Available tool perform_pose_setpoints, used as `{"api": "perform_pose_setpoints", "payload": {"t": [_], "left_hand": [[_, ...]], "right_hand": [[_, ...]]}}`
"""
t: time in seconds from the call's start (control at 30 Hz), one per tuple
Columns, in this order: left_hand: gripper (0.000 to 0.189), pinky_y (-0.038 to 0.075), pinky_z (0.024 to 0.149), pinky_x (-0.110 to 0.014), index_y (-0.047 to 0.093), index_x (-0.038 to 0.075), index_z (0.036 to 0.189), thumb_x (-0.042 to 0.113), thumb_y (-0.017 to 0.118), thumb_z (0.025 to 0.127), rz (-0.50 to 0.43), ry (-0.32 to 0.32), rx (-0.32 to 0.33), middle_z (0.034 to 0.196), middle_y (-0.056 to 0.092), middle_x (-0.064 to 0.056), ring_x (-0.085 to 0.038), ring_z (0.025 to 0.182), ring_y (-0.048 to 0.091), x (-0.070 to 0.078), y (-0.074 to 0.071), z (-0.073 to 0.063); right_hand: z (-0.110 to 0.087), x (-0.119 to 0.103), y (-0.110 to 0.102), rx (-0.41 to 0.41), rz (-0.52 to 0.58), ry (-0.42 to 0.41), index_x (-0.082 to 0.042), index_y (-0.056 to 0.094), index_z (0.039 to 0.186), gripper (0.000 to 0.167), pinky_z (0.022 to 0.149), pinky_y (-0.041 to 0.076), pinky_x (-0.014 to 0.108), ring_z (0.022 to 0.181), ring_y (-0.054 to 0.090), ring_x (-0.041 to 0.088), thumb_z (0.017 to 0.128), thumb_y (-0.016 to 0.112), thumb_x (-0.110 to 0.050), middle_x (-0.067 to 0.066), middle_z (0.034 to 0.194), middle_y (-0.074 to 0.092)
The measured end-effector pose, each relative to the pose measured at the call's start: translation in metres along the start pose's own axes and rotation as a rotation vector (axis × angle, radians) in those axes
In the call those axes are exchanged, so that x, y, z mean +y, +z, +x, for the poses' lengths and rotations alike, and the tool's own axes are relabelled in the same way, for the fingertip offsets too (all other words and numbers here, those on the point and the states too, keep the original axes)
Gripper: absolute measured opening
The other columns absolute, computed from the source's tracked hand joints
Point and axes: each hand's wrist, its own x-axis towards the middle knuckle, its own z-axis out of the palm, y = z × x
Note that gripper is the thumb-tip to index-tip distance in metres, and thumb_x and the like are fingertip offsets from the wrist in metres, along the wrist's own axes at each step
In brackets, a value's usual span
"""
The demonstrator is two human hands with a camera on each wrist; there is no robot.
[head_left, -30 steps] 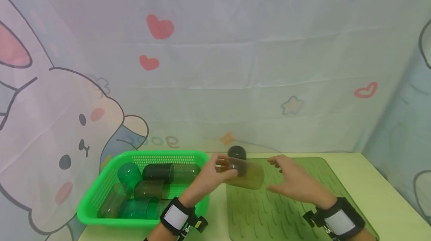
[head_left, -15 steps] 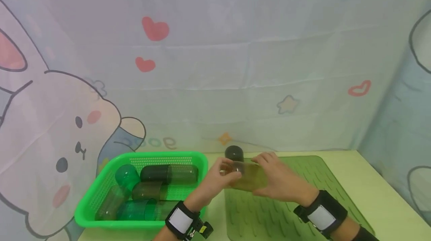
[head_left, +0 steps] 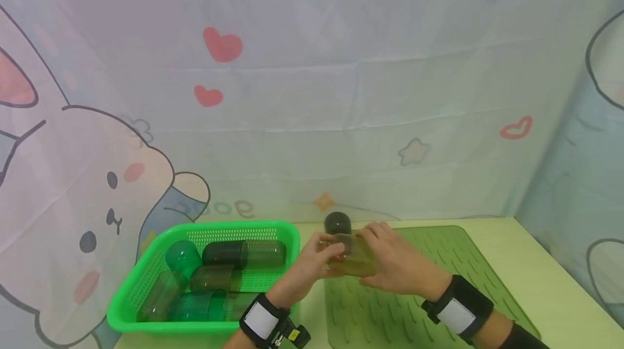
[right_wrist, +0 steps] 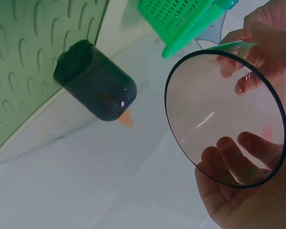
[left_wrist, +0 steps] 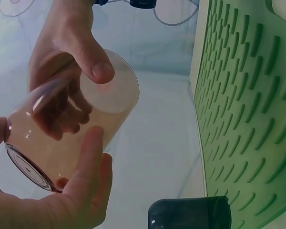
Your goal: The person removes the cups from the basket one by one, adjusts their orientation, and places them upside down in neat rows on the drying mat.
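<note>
Both hands hold one see-through brownish plastic cup (head_left: 359, 262) on its side above the mat. My left hand (head_left: 306, 266) pinches it near the base, which shows in the left wrist view as a thick ring. My right hand (head_left: 402, 266) grips the side towards the rim, its thumb on the near wall; its other fingers show through the plastic. In the right wrist view the cup's open mouth (right_wrist: 205, 114) faces the camera, with its round rim in full sight. Behind the hands a dark cup (head_left: 337, 223) stands upside down at the mat's far left corner.
On the left is a bright green basket (head_left: 114, 305) with several see-through cups lying in it, among them a teal cup (head_left: 195, 305) and a dark cup (head_left: 226, 254). Under the hands and to the right lies a ridged green mat (head_left: 439, 305). A printed cloth (head_left: 302, 165) hangs behind the table.
My right hand has come in from the right and now grips the cup, which it stood apart from a second ago. The left hand kept its hold.
</note>
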Motion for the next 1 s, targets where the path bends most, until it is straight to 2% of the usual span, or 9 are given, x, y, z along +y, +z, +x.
{"api": "perform_pose_setpoints", "payload": {"t": [0.13,0.3,0.47,0.63,0.73,0.8,0.87,1.0], "left_hand": [[0.048,0.052,0.084,-0.042,0.036,0.000,0.126,0.030,0.058,0.095,0.035,-0.003,0.005,0.113,0.050,-0.018,-0.023,0.098,0.058,0.000,0.001,0.000],[0.058,0.050,0.085,-0.044,0.032,0.001,0.136,0.035,0.057,0.095,0.192,0.016,0.003,0.121,0.045,-0.018,-0.030,0.109,0.053,0.006,0.000,-0.002],[0.069,0.048,0.087,-0.045,0.024,0.006,0.146,0.038,0.057,0.095,0.383,0.027,0.002,0.131,0.042,-0.018,-0.033,0.119,0.048,0.016,-0.006,-0.004],[0.066,0.044,0.091,-0.049,0.031,0.007,0.145,0.042,0.055,0.095,0.635,0.018,-0.027,0.139,0.038,-0.018,-0.035,0.124,0.043,0.027,-0.015,-0.008],[0.060,0.043,0.093,-0.049,0.040,0.006,0.140,0.043,0.053,0.095,0.812,0.024,-0.054,0.139,0.039,-0.018,-0.035,0.124,0.044,0.033,-0.022,-0.009],[0.055,0.044,0.090,-0.046,0.046,0.007,0.136,0.043,0.052,0.096,0.929,0.033,-0.064,0.137,0.043,-0.017,-0.032,0.122,0.046,0.036,-0.027,-0.010],[0.049,0.047,0.084,-0.043,0.053,0.009,0.130,0.043,0.052,0.095,1.028,0.043,-0.068,0.132,0.048,-0.016,-0.028,0.112,0.053,0.040,-0.032,-0.012],[0.043,0.047,0.072,-0.039,0.058,0.009,0.123,0.043,0.052,0.095,1.138,0.046,-0.076,0.122,0.053,-0.014,-0.023,0.094,0.058,0.049,-0.040,-0.014]], "right_hand": [[0.000,0.000,0.003,0.000,-0.014,0.000,-0.002,0.050,0.119,0.077,0.078,0.050,0.035,0.095,0.049,0.019,0.060,0.088,-0.034,0.007,0.108,0.051],[-0.003,0.000,0.007,0.028,0.023,0.040,-0.002,0.051,0.118,0.074,0.076,0.051,0.034,0.093,0.051,0.017,0.062,0.086,-0.035,0.006,0.107,0.052],[-0.008,0.007,0.015,0.037,0.098,0.168,0.000,0.049,0.121,0.078,0.076,0.052,0.034,0.092,0.055,0.016,0.062,0.086,-0.034,0.008,0.108,0.053],[-0.014,0.021,0.027,0.045,0.201,0.326,0.002,0.047,0.123,0.078,0.075,0.051,0.035,0.090,0.057,0.019,0.063,0.087,-0.028,0.010,0.110,0.052],[-0.017,0.030,0.033,0.046,0.281,0.416,0.003,0.044,0.125,0.078,0.074,0.051,0.036,0.091,0.057,0.021,0.065,0.086,-0.025,0.012,0.111,0.052],[-0.017,0.037,0.035,0.051,0.323,0.459,0.004,0.043,0.125,0.078,0.075,0.051,0.038,0.093,0.057,0.024,0.067,0.086,-0.025,0.014,0.112,0.052],[-0.018,0.044,0.037,0.057,0.362,0.488,0.006,0.042,0.126,0.078,0.075,0.051,0.039,0.094,0.056,0.027,0.069,0.085,-0.025,0.017,0.113,0.052],[-0.022,0.059,0.042,0.052,0.436,0.538,0.006,0.040,0.126,0.078,0.075,0.051,0.040,0.096,0.055,0.028,0.071,0.084,-0.027,0.018,0.113,0.051]]}}
